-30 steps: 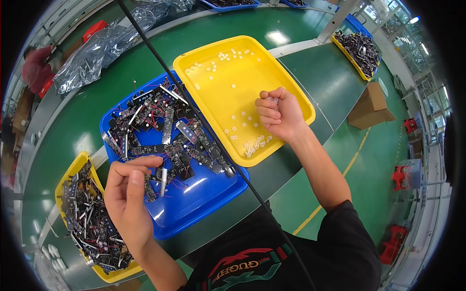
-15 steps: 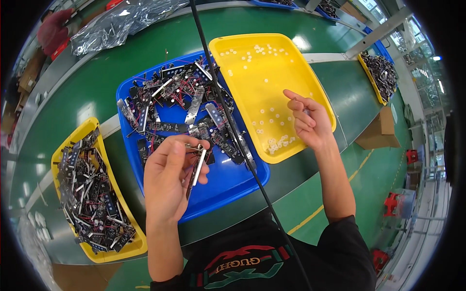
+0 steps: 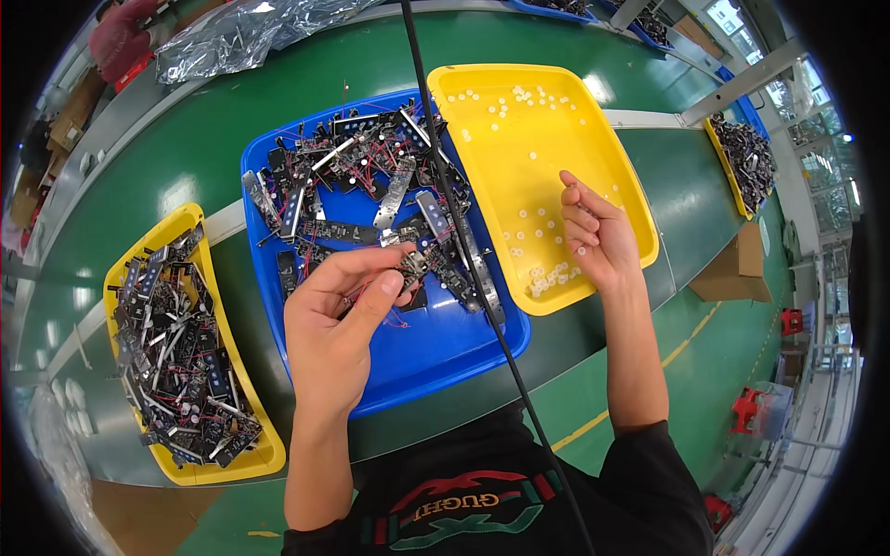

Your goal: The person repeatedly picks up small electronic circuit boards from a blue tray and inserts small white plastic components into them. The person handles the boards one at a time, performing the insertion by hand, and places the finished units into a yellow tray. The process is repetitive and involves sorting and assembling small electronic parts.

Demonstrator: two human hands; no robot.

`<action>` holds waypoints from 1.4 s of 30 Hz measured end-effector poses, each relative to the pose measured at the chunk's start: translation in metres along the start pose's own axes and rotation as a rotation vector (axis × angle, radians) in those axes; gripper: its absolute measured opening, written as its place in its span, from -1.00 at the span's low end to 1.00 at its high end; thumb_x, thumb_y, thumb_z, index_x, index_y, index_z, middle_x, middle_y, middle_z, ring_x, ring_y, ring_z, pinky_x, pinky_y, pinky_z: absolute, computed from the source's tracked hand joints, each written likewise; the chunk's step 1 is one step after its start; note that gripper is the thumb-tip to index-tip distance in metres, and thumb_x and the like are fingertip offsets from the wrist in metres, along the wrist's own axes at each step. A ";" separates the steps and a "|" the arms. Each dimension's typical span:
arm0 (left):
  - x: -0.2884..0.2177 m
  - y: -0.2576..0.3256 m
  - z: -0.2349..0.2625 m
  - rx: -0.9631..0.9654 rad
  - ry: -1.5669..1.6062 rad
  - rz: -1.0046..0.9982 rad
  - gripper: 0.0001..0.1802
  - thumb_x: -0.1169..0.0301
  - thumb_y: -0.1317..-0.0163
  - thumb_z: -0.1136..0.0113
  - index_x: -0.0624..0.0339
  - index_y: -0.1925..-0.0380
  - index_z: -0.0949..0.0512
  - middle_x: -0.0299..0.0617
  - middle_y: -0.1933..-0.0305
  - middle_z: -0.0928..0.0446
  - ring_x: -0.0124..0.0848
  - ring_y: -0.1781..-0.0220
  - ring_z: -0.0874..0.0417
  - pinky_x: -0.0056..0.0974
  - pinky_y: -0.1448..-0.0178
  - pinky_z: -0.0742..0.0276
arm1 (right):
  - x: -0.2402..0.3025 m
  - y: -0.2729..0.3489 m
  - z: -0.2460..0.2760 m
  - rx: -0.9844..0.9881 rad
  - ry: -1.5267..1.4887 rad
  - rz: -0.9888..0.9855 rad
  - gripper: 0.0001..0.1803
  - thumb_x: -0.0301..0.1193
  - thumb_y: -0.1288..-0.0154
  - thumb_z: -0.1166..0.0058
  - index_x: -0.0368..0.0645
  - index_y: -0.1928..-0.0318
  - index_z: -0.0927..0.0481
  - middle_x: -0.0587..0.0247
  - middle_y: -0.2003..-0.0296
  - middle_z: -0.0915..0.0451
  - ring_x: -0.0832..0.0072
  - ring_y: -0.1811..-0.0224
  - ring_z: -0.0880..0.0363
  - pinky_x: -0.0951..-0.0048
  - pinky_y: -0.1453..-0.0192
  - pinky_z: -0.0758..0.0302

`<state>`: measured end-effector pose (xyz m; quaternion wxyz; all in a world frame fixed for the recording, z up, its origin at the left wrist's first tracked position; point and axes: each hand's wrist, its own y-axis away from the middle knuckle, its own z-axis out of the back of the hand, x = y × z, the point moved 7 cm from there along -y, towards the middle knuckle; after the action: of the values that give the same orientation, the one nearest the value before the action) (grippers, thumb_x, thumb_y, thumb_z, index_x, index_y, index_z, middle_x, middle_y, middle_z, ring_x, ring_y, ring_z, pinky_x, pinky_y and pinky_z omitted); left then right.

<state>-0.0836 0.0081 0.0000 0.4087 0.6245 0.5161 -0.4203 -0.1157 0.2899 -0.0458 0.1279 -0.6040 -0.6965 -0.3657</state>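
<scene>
My left hand (image 3: 338,324) is closed over the near part of the blue tray (image 3: 436,361). Between its thumb and fingers it pinches a small circuit board (image 3: 414,266), mostly covered by the fingers. More circuit boards (image 3: 394,190) with red wires and metal strips lie heaped in the tray. To the right, my right hand (image 3: 607,241) is raised over the yellow tray (image 3: 482,199), palm turned up, fingers curled and pressed together. A small white spot shows at its fingers; whether it is held is unclear. Small white round pieces (image 3: 547,278) lie scattered in the yellow tray.
A second yellow tray (image 3: 264,431) heaped with boards stands at the left. A black cable (image 3: 473,250) runs across the view in front of the trays. Clear plastic sheeting (image 3: 232,42) lies at the far left, and a cardboard box (image 3: 737,269) stands right of the green table.
My left hand has tilted the circuit board, so its long white strip no longer shows. My right hand's stretched forefinger has drawn in toward the thumb. The whole view has shifted slightly.
</scene>
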 end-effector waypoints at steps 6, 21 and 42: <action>0.000 -0.001 -0.004 0.005 -0.085 -0.063 -0.68 0.56 -0.15 -0.14 0.29 0.05 -0.50 -0.15 0.23 -0.53 -0.50 0.23 -0.54 -0.39 0.20 -0.58 | 0.004 0.001 -0.004 0.022 -0.023 -0.007 -0.78 -0.49 -0.34 0.16 -0.26 0.04 -0.35 0.34 0.31 -0.45 0.79 0.67 -0.13 0.77 0.70 -0.10; -0.001 0.002 -0.008 0.020 -0.071 -0.054 -0.66 0.71 0.08 -0.26 0.30 0.27 -0.41 -0.05 0.24 -0.56 -0.42 0.18 -0.59 -0.48 0.24 -0.55 | 0.024 -0.004 -0.010 0.046 0.143 0.068 -0.85 -0.49 -0.32 0.18 -0.22 0.12 -0.37 0.37 0.49 -0.38 0.74 0.73 -0.08 0.69 0.66 -0.02; -0.003 0.007 -0.009 0.073 0.115 -0.015 -0.73 0.41 -0.31 0.08 0.38 0.16 -0.50 -0.19 0.41 -0.44 -0.47 0.55 -0.44 -0.45 0.54 -0.27 | -0.041 0.034 -0.087 0.504 -0.266 -0.169 -0.79 -0.41 -0.39 0.20 -0.21 0.08 -0.45 0.30 0.42 -0.49 0.77 0.78 -0.04 0.71 0.72 0.02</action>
<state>-0.0762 0.0153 0.0063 0.3521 0.6581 0.5279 -0.4052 -0.0972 0.2016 0.0021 0.1505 -0.5359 -0.8237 -0.1084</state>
